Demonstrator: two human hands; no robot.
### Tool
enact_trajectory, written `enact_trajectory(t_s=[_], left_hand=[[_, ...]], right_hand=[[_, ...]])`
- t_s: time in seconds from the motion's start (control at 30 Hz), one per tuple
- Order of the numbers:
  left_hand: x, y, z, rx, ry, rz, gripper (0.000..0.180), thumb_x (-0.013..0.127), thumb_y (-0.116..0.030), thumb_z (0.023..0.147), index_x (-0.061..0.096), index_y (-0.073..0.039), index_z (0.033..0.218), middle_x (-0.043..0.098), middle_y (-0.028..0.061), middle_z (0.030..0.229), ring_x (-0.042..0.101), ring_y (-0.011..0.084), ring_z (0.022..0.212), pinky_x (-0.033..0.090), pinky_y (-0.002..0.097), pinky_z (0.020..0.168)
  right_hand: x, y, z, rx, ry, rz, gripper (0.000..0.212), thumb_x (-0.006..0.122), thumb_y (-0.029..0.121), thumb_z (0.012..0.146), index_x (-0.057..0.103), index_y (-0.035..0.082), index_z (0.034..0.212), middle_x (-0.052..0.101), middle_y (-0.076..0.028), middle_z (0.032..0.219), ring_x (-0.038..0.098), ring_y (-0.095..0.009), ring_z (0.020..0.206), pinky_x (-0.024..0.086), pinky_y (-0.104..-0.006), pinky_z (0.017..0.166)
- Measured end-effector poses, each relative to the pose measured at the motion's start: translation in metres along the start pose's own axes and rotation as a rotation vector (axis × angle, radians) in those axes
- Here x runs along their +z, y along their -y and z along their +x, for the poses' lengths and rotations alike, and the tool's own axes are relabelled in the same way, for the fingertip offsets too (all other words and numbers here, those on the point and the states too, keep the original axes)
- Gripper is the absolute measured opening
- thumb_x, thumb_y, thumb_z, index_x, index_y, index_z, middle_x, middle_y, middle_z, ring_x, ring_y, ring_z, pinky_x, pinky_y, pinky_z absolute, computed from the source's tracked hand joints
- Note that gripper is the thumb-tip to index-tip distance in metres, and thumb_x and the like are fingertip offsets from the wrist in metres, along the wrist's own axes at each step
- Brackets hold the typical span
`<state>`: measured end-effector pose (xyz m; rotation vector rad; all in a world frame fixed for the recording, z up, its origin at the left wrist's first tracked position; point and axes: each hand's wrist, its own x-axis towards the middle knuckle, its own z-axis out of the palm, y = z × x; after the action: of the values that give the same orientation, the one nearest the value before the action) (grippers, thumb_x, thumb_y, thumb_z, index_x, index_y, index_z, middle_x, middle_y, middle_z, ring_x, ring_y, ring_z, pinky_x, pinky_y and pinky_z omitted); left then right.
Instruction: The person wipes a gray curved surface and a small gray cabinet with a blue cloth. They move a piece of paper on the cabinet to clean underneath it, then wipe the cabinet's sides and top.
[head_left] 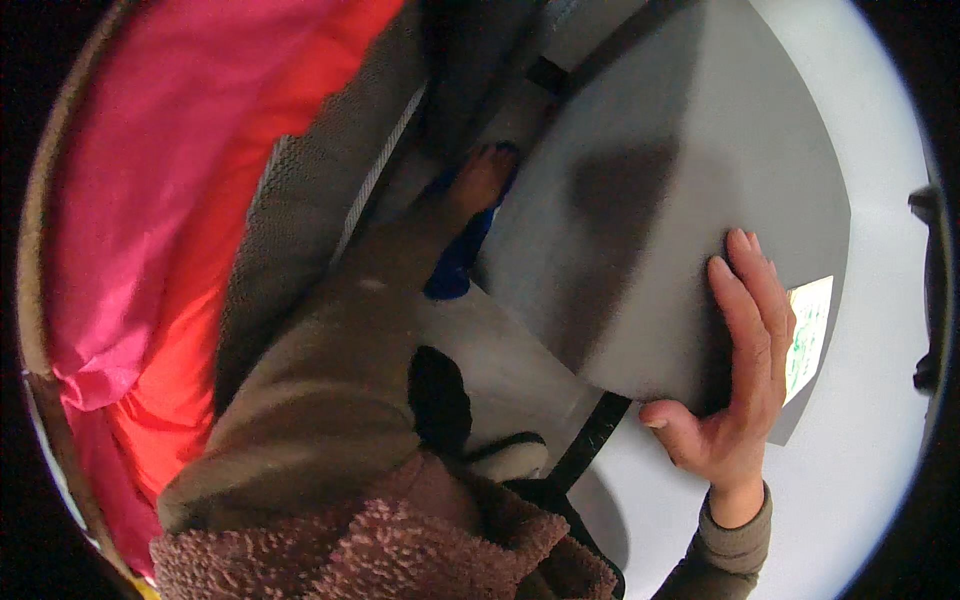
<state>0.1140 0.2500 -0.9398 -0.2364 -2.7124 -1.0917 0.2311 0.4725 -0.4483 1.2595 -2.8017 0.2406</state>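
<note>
My right hand (745,370) reaches in from the lower right, its sleeve dark brown. Its fingers are stretched out and its thumb stands apart. The palm and fingers lie against the near right part of a smooth grey cabinet-like piece (650,330), beside a paper label (808,335) with green print. The dark shadow on the grey surface falls partly beside the fingers. My left hand is not in view.
On the left is a bed with pink and red bedding (180,200) and a grey woven side (300,190). My brown-trousered leg (330,330) stretches between bed and grey piece, the bare foot (485,178) on a blue slipper (455,265). A white surface (880,300) lies at right.
</note>
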Motion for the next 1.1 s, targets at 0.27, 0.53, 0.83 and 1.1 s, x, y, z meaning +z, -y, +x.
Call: enact_trajectory(t_s=[0.27, 0.53, 0.83, 1.1], left_hand=[[-0.006, -0.007, -0.001, -0.053, 0.032, 0.267, 0.035, 0.049, -0.015, 0.095, 0.062, -0.003, 0.126, 0.062, 0.0227, 0.128, 0.06, 0.0411, 0.113, 0.048, 0.0501, 0.101], [-0.024, -0.019, -0.03, -0.058, -0.051, 0.355, 0.04, 0.05, -0.008, 0.093, 0.058, 0.0, 0.131, 0.062, 0.0186, 0.131, 0.058, 0.037, 0.118, 0.045, 0.049, 0.104], [-0.048, -0.044, -0.051, -0.166, 0.134, 0.219, 0.041, 0.057, -0.016, 0.093, 0.059, 0.003, 0.129, 0.063, 0.0227, 0.123, 0.058, 0.0404, 0.114, 0.048, 0.049, 0.097], [-0.023, -0.029, -0.037, -0.204, 0.411, 0.275, 0.04, 0.061, -0.022, 0.094, 0.062, -0.001, 0.128, 0.064, 0.0242, 0.123, 0.061, 0.0421, 0.108, 0.049, 0.0514, 0.093]], right_hand=[[-0.001, 0.0, -0.001, 0.022, -0.001, 0.006, 0.099, 0.066, 0.077, 0.08, 0.057, 0.001, 0.142, 0.05, -0.021, 0.152, 0.045, -0.039, 0.142, 0.035, -0.0539, 0.117], [0.001, -0.003, -0.003, 0.016, -0.013, 0.004, 0.102, 0.065, 0.081, 0.078, 0.057, 0.001, 0.141, 0.051, -0.021, 0.151, 0.046, -0.039, 0.142, 0.035, -0.0542, 0.117], [-0.001, -0.002, -0.001, 0.017, -0.015, 0.008, 0.101, 0.066, 0.08, 0.078, 0.058, 0.002, 0.141, 0.052, -0.02, 0.15, 0.046, -0.039, 0.143, 0.034, -0.0545, 0.118], [0.0, -0.002, -0.001, 0.012, -0.024, -0.009, 0.098, 0.065, 0.079, 0.08, 0.059, 0.002, 0.14, 0.052, -0.02, 0.15, 0.047, -0.039, 0.141, 0.035, -0.0539, 0.117]])
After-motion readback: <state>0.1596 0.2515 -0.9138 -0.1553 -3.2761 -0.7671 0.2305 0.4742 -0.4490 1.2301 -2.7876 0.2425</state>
